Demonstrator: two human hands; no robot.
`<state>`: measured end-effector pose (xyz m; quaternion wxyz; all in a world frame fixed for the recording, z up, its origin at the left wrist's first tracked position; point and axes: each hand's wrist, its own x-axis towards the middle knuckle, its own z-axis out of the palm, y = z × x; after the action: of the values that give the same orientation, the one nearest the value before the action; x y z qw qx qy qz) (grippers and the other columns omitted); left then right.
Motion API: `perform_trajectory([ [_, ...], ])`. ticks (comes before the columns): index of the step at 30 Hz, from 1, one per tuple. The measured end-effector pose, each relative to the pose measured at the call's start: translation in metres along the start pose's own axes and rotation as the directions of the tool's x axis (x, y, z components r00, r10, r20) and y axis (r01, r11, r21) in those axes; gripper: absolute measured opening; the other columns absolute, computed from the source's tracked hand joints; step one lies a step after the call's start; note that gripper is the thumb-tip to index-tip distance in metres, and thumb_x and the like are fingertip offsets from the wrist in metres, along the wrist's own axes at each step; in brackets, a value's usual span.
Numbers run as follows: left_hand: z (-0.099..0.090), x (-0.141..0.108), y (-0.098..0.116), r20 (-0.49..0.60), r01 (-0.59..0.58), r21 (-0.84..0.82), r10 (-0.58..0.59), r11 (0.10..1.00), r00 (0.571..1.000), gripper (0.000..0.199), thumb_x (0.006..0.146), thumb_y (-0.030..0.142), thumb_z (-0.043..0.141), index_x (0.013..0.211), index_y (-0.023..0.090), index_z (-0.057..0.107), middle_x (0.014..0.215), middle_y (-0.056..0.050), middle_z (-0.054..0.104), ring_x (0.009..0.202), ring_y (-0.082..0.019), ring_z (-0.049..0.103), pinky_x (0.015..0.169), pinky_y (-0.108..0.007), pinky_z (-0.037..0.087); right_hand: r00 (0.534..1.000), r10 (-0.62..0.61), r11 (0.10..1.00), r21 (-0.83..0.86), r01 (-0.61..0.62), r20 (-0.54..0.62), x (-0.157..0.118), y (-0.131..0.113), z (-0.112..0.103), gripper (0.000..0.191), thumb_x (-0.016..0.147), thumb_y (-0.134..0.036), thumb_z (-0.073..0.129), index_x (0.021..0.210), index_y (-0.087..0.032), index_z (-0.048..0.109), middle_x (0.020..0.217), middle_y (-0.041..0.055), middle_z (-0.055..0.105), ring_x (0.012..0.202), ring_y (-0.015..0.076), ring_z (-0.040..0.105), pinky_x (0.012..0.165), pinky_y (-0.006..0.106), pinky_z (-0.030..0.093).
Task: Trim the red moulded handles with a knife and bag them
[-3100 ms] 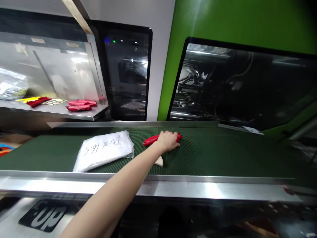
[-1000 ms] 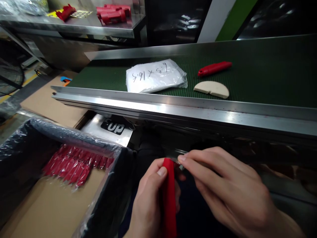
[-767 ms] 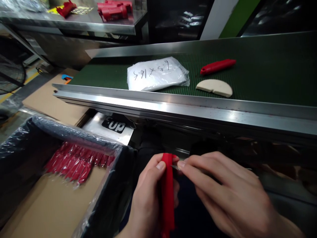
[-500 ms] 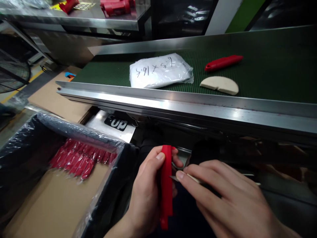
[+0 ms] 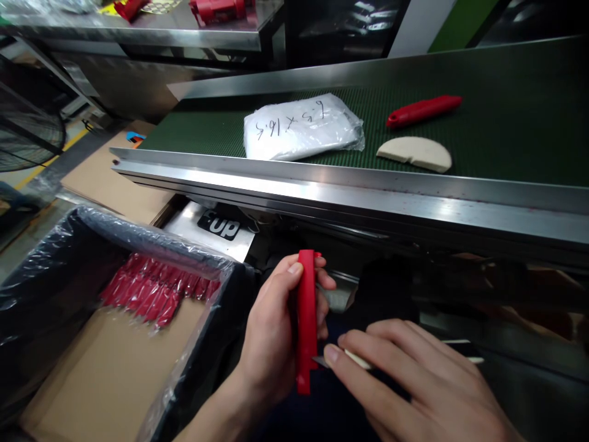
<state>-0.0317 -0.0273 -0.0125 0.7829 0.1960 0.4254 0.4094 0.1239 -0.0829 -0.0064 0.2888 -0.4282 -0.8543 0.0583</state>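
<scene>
My left hand [image 5: 271, 331] is wrapped round a long red plastic piece [image 5: 306, 319], held upright with the thumb on its upper left edge. My right hand [image 5: 414, 374] pinches a thin knife [image 5: 356, 358] with a pale handle. The knife's pointed blade touches the right edge of the red piece near its lower end. Beyond the hands, a similar red piece [image 5: 423, 112] lies on the green conveyor belt [image 5: 202, 126], just behind a cream half-round block [image 5: 416, 152]. Left of these lies a white plastic package [image 5: 299, 129] with handwriting on it.
A plastic-lined black bin [image 5: 221, 307] at the left holds several bagged red pieces [image 5: 147, 288]. The conveyor's metal rail [image 5: 322, 184] runs across in front of the hands. A metal table [image 5: 161, 31] with red parts stands at the back left.
The knife blade has moved down along the red piece, from around its middle to near its lower end. My left hand and the red piece sit slightly higher in view.
</scene>
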Motion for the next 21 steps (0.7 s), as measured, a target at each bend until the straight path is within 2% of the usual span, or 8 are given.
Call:
perform_trajectory([
  [4, 0.001, 0.003, 0.003, -0.046, -0.019, -0.020, 0.018, 1.000, 0.999, 0.025, 0.096, 0.037, 0.046, 0.106, 0.016, 0.057, 0.090, -0.003, 0.057, 0.054, -0.008, 0.042, 0.044, -0.017, 0.037, 0.998, 0.042, 0.996, 0.082, -0.037, -0.052, -0.005, 0.002, 0.000, 0.026, 0.092, -0.010, 0.050, 0.096, -0.021, 0.073, 0.088, 0.0022, 0.073, 0.075, 0.0142, 0.064, 0.056, 0.025, 0.048],
  [8, 0.003, 0.003, 0.003, -0.046, -0.011, -0.012, 0.011, 1.000, 0.999, 0.026, 0.096, 0.037, 0.047, 0.108, 0.016, 0.057, 0.091, -0.004, 0.058, 0.056, -0.009, 0.045, 0.046, -0.018, 0.039, 0.986, 0.097, 0.993, 0.083, -0.086, -0.135, -0.011, 0.005, 0.000, 0.029, 0.090, -0.010, 0.048, 0.104, -0.021, 0.071, 0.093, 0.0059, 0.071, 0.084, 0.0174, 0.066, 0.064, 0.027, 0.053],
  [13, 0.002, 0.002, 0.001, -0.051, -0.025, 0.013, 0.026, 1.000, 0.998, 0.027, 0.095, 0.037, 0.048, 0.108, 0.015, 0.058, 0.092, -0.005, 0.059, 0.057, -0.009, 0.046, 0.048, -0.019, 0.041, 0.985, 0.137, 0.990, 0.044, -0.133, -0.110, -0.009, 0.007, -0.001, 0.023, 0.090, -0.029, 0.058, 0.110, -0.027, 0.070, 0.096, 0.0067, 0.070, 0.085, 0.0208, 0.067, 0.066, 0.030, 0.057],
  [16, 0.001, 0.002, 0.001, -0.080, -0.017, -0.013, 0.016, 1.000, 0.997, 0.028, 0.094, 0.039, 0.051, 0.109, 0.016, 0.057, 0.092, -0.004, 0.058, 0.057, -0.009, 0.045, 0.046, -0.018, 0.041, 0.984, 0.141, 0.989, 0.055, -0.136, -0.108, -0.008, 0.009, -0.004, 0.024, 0.089, -0.033, 0.061, 0.111, -0.027, 0.070, 0.098, 0.0071, 0.069, 0.087, 0.0218, 0.067, 0.068, 0.031, 0.057],
  [19, 0.001, 0.002, 0.002, -0.099, -0.028, -0.023, 0.025, 0.999, 0.995, 0.026, 0.095, 0.038, 0.050, 0.108, 0.017, 0.056, 0.091, -0.004, 0.057, 0.057, -0.009, 0.045, 0.046, -0.018, 0.041, 0.980, 0.160, 0.985, 0.076, -0.152, -0.116, -0.010, 0.011, -0.009, 0.024, 0.089, -0.029, 0.061, 0.111, -0.027, 0.069, 0.100, 0.0068, 0.068, 0.090, 0.0223, 0.067, 0.069, 0.031, 0.058],
  [21, 0.002, 0.000, 0.001, -0.087, -0.026, 0.000, 0.026, 1.000, 0.996, 0.023, 0.094, 0.036, 0.052, 0.107, 0.018, 0.056, 0.092, -0.003, 0.058, 0.058, -0.008, 0.046, 0.047, -0.017, 0.041, 0.974, 0.187, 0.979, 0.101, -0.175, -0.127, -0.012, 0.012, -0.011, 0.026, 0.089, -0.020, 0.059, 0.112, -0.026, 0.069, 0.104, 0.0066, 0.067, 0.094, 0.0216, 0.066, 0.072, 0.031, 0.058],
])
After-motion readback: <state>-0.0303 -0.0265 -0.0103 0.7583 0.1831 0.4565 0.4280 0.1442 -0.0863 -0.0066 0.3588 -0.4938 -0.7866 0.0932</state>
